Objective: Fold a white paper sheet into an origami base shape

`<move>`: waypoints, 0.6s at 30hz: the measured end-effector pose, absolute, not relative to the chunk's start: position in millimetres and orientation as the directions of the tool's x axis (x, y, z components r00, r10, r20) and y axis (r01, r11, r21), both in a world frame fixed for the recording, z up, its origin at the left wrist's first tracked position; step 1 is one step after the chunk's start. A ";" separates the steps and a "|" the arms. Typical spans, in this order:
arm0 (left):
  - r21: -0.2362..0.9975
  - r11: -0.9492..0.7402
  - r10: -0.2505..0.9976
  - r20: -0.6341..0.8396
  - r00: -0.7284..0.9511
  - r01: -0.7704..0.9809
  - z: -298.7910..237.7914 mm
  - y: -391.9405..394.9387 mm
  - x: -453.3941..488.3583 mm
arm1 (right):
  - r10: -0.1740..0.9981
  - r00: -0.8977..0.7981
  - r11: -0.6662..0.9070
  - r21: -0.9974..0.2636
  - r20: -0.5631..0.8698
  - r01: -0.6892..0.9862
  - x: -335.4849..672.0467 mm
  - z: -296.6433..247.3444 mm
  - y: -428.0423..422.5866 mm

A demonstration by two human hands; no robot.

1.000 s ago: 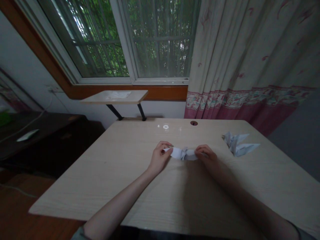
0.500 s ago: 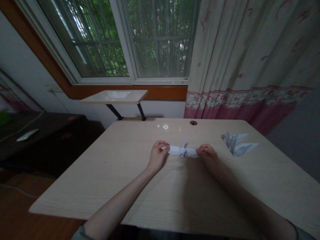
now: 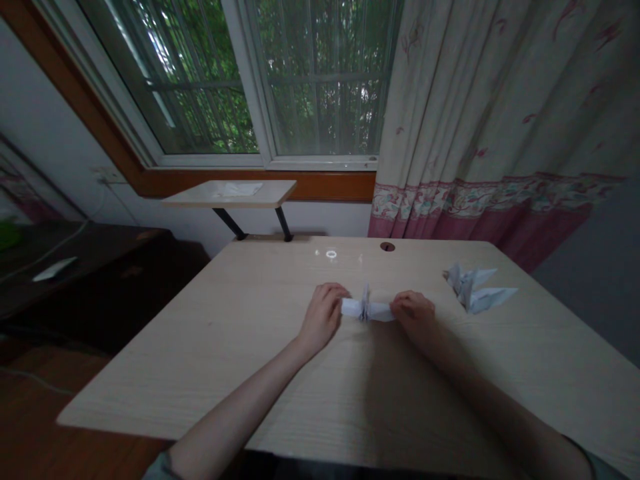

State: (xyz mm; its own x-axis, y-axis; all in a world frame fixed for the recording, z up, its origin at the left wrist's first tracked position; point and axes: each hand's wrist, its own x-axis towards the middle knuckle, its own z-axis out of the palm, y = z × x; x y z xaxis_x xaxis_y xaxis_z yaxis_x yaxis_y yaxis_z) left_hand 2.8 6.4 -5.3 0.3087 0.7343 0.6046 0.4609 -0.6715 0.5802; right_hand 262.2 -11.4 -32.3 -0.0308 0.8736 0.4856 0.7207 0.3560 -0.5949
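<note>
A white paper crane (image 3: 365, 310) is held just above the desk, its two wings stretched out sideways and a narrow point standing up in the middle. My left hand (image 3: 325, 312) is closed on the tip of the left wing, its fingertips partly hidden behind the hand. On the other side, my right hand (image 3: 414, 312) pinches the end of the right wing between thumb and fingers. Beyond my right hand, a bigger folded paper crane (image 3: 473, 288) of greyish-white paper rests on the desk.
The pale wooden desk (image 3: 240, 333) has a round cable hole (image 3: 387, 247) near its back edge. A raised shelf (image 3: 200, 194) at the back left bears white paper (image 3: 240, 189). A curtain (image 3: 450, 133) hangs behind on the right; a dark table (image 3: 125, 267) stands left.
My left hand has turned and its fingers have shifted over the left wing's tip. The paper crane's middle now sits straighter, with its point upright. The bigger crane has not moved.
</note>
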 end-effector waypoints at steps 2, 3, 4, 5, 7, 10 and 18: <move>0.570 -0.718 0.695 0.608 0.384 0.399 -5.6 4.0 4.4 | 0.876 -0.042 0.354 -0.581 0.480 0.733 260.9 -29.9 -13.1; 0.572 -0.729 0.684 0.602 0.411 0.376 -4.7 2.3 5.1 | 0.876 -0.042 0.350 -0.575 0.480 0.739 260.0 -28.7 -14.1; 0.578 -0.732 0.680 0.592 0.432 0.361 -3.2 0.4 5.7 | 0.876 -0.040 0.347 -0.570 0.481 0.744 259.2 -27.4 -15.0; 0.583 -0.731 0.680 0.582 0.446 0.353 -1.1 -1.6 6.0 | 0.875 -0.040 0.346 -0.567 0.482 0.747 258.4 -26.1 -15.8; 0.586 -0.727 0.683 0.566 0.462 0.358 3.5 -5.2 6.0 | 0.873 -0.047 0.355 -0.566 0.485 0.744 256.8 -23.7 -17.3; 0.577 -0.723 0.689 0.563 0.458 0.380 7.1 -7.5 5.2 | 0.872 -0.087 0.392 -0.582 0.482 0.712 254.6 -20.6 -19.1; 0.556 -0.732 0.681 0.586 0.439 0.394 0.1 -2.6 3.8 | 0.897 -0.168 0.427 -0.703 0.409 0.570 248.0 0.8 -30.7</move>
